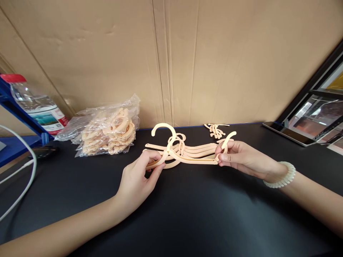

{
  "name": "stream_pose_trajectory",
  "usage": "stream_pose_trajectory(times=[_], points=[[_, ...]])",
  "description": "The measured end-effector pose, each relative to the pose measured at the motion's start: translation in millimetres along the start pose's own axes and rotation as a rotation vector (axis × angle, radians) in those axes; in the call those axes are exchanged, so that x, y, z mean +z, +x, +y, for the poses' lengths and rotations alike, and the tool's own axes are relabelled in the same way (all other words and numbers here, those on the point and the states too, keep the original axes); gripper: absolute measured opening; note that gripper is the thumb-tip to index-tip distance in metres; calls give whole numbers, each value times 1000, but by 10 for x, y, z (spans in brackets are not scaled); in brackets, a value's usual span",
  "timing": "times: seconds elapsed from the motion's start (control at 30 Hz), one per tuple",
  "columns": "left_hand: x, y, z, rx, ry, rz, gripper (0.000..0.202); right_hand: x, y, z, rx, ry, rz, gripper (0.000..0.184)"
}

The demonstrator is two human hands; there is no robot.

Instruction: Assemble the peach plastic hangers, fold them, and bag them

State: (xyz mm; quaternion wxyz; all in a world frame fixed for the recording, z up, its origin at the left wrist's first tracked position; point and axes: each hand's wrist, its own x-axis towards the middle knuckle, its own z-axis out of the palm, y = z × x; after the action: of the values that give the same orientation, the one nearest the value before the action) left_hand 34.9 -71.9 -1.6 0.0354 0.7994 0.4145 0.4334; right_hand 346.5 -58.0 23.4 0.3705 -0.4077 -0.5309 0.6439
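A peach plastic clothes hanger point(193, 159) is held up above the black table, its hook pointing upward. My left hand point(142, 176) is closed on the hanger's left arm, just beside the hook's base. At the far tip of the right arm, my right hand point(239, 159) pinches a small curved peach piece point(228, 140) between thumb and fingers. That piece touches the hanger's tip; whether it is joined there I cannot tell. Behind the held hanger lies a stack of similar hangers point(200, 149), partly hidden by it. Farther back is a small pile of curved peach pieces point(215, 130).
A clear plastic bag point(107, 130) of peach hanger parts lies at the back left, near a water bottle point(37, 103) with a red cap. A white cable point(33, 167) loops at left. A flat tablet-like device point(289, 134) lies at right. Cardboard point(177, 64) stands behind.
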Motion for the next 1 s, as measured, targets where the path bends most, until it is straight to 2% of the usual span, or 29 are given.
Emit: stream_pose_trajectory(times=[0.3, 0.47, 0.67, 1.0], points=[[8, -22, -1, 58, 44, 43, 8, 36, -51, -29, 132, 40, -175, 26], [17, -20, 0, 73, 44, 55, 7, 42, -60, -49, 205, 53, -182, 26], [18, -24, -8, 80, 32, 49, 9, 38, -65, -45, 164, 113, -190, 22], [15, -17, 22, 118, 65, 59, 9, 5, -59, -4, 203, 147, -186, 21]])
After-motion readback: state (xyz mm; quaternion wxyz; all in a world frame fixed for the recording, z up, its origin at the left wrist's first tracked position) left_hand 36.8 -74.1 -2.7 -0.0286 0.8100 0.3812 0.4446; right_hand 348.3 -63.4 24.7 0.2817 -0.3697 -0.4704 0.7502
